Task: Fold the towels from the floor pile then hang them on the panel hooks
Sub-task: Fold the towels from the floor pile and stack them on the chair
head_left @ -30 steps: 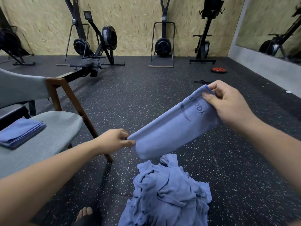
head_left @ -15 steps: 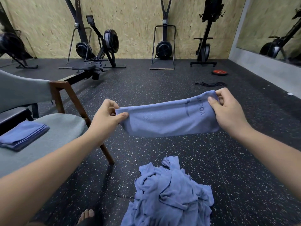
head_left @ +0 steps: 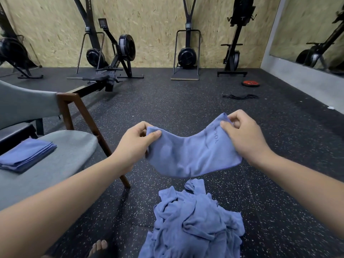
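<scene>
My left hand (head_left: 137, 144) pinches one short end of a blue towel (head_left: 189, 157), thumb on the near face and fingers curled behind it. My right hand (head_left: 242, 135) grips the other end the same way, at the end that carries the printed lettering. Between them the towel hangs in the air as a narrow band and sags in the middle. It looks to me already doubled lengthwise, so I judge this fold about half made, with the two ends not yet brought together.

The towel is to the right of the grey chair (head_left: 70, 146), at about the height of its seat and clear of it. Below the towel, on the floor (head_left: 279, 164) to the right of the chair's front leg, lies the pile (head_left: 193, 220) of crumpled blue towels. It holds several, though I cannot count them.

On the chair's seat, toward its left side, rests a folded stack (head_left: 26, 155) of the same blue towels, flat and squared. That is the finished folding so far.

I see no panel or hooks anywhere around the chair, and no towel hanging. By my reckoning the folding is only partly done and the hanging has not begun.
</scene>
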Demonstrator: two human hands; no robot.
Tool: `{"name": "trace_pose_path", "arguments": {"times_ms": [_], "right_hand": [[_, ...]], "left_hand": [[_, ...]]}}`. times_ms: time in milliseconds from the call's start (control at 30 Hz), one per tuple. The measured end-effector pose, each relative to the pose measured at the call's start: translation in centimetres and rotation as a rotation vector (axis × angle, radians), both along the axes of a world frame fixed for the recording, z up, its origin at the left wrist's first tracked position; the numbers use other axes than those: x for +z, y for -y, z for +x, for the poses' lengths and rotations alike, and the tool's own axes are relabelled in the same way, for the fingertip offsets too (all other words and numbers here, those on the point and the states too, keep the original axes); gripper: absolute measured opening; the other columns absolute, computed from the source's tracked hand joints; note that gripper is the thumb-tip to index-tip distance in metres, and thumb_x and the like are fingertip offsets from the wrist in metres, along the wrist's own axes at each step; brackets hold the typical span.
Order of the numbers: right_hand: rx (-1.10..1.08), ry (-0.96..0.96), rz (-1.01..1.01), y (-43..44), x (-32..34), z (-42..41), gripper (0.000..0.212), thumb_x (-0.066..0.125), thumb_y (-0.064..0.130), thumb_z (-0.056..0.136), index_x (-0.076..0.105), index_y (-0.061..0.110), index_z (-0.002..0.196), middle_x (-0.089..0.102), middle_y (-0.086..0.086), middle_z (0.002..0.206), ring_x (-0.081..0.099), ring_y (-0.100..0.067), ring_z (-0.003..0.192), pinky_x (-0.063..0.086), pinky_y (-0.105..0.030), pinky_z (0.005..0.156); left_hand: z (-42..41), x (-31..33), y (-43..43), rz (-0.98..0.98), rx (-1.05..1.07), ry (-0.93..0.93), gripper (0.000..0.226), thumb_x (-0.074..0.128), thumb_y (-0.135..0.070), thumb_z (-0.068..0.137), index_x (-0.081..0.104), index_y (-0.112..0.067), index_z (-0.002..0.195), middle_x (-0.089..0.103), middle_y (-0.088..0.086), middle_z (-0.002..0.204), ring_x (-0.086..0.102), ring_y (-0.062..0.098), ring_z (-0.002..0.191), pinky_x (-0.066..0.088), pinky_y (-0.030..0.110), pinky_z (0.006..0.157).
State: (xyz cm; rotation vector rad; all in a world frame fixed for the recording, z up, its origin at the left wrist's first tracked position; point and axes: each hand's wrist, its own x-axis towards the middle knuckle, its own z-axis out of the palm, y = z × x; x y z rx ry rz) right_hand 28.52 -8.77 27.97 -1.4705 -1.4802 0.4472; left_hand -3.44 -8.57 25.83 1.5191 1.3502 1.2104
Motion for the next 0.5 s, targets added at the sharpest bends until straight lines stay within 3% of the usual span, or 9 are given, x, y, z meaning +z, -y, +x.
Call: {"name": "trace_pose_path", "arguments": {"times_ms": [133,267,400,500], "right_hand": [[0.093,0.045,0.006,1.1,-0.4,-2.7,0.011,0.072,0.029,0.094,0.063,0.024,0.091,0.059,0.019,0.062,0.050,-0.002,0.061,0.040,-0.030,0.065],[0.182,0.071,0.037,2.5,-0.4,-5.1,0.018,0.075,0.031,0.095,0.061,0.022,0.088,0.060,0.015,0.063,0.051,-0.002,0.061,0.041,-0.023,0.061],[0.253,0.077,0.012,3.4,-0.3,-6.8,0.021,0.078,0.033,0.094,0.061,0.023,0.090,0.065,0.007,0.069,0.052,0.000,0.061,0.041,-0.017,0.059],[0.288,0.088,-0.011,3.7,-0.3,-7.4,0.020,0.077,0.036,0.094,0.061,0.024,0.094,0.067,0.003,0.076,0.052,-0.002,0.064,0.041,-0.020,0.062]], "left_hand": [[2.4,0.6,1.1,0.069,-0.017,-0.178,0.020,0.081,-0.037,0.091,0.070,-0.022,0.086,0.074,-0.003,0.077,0.061,0.008,0.066,0.048,0.030,0.061],[4.4,1.0,1.9,0.074,-0.026,-0.169,0.021,0.087,-0.034,0.086,0.071,-0.020,0.085,0.069,-0.010,0.068,0.058,0.006,0.056,0.046,0.025,0.052],[5.3,1.3,2.2,0.078,-0.051,-0.125,0.022,0.087,-0.035,0.085,0.072,-0.020,0.088,0.075,-0.003,0.078,0.064,0.010,0.066,0.058,0.036,0.060],[5.8,1.6,2.7,0.083,-0.043,-0.086,0.015,0.080,-0.030,0.093,0.070,-0.018,0.092,0.077,0.002,0.081,0.067,0.011,0.068,0.064,0.042,0.069]]}}
